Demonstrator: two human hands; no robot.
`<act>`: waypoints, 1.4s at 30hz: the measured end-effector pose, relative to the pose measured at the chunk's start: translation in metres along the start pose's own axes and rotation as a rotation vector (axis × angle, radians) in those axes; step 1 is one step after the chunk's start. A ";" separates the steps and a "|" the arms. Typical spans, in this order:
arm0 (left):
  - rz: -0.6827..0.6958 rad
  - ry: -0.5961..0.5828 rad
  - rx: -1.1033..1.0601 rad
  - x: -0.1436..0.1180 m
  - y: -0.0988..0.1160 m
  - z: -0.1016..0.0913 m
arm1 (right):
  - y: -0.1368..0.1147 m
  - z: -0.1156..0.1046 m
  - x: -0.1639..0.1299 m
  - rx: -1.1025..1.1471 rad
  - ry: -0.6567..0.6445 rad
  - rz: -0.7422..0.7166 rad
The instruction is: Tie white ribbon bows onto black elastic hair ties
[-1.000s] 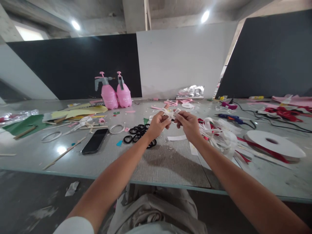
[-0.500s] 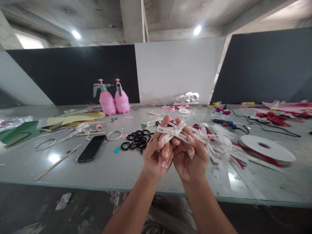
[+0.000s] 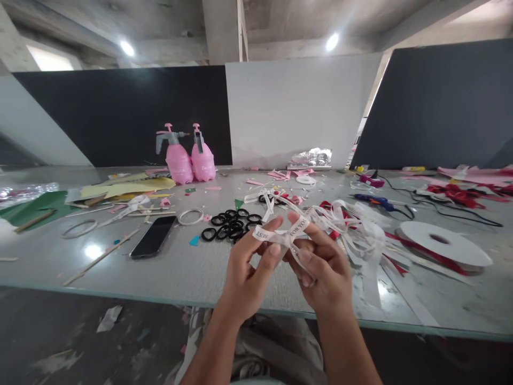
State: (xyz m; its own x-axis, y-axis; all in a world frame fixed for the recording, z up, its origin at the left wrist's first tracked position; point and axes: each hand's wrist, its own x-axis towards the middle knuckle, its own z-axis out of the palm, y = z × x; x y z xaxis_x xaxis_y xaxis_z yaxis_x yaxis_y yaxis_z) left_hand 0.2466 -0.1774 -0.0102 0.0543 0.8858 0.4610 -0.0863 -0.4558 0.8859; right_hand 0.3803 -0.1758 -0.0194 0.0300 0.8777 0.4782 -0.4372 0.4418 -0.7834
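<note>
Both my hands are raised above the near edge of the grey table (image 3: 168, 267). My left hand (image 3: 246, 272) and my right hand (image 3: 323, 270) pinch a folded white ribbon (image 3: 280, 234) printed with black letters. Fingers and thumbs press its loops together between the two hands. Loose ribbon tails run from my right hand to a tangle of white and red ribbon (image 3: 360, 230) lying on the table to the right.
Black rings (image 3: 230, 223) lie in a heap behind my hands, with a black phone (image 3: 153, 237) to their left. Two pink spray bottles (image 3: 188, 158) stand at the back. A white ribbon spool (image 3: 444, 243), a blue tool (image 3: 374, 200), cables, sticks and paper scraps lie around.
My hands drew back from the middle of the table toward me with the ribbon. Since half a second ago they have lowered and turned, so the printed letters face the camera.
</note>
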 end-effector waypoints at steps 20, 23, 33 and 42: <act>-0.152 0.024 -0.523 0.000 -0.011 0.012 | 0.019 0.021 0.012 0.268 0.105 0.145; -0.150 0.020 -0.716 0.001 -0.010 0.018 | 0.023 0.024 0.012 0.402 0.096 0.185; -0.115 -0.277 -1.004 -0.004 -0.017 0.014 | 0.009 0.027 0.004 0.553 -0.039 0.140; -0.196 -0.228 -0.633 -0.010 -0.007 0.009 | 0.004 0.020 0.000 0.475 -0.155 0.131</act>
State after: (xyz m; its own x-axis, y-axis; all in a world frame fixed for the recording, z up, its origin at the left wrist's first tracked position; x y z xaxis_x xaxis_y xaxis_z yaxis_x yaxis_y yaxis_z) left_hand 0.2558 -0.1840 -0.0205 0.3297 0.8742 0.3565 -0.6126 -0.0893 0.7853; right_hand 0.3608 -0.1777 -0.0147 -0.1701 0.8663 0.4697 -0.7896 0.1654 -0.5909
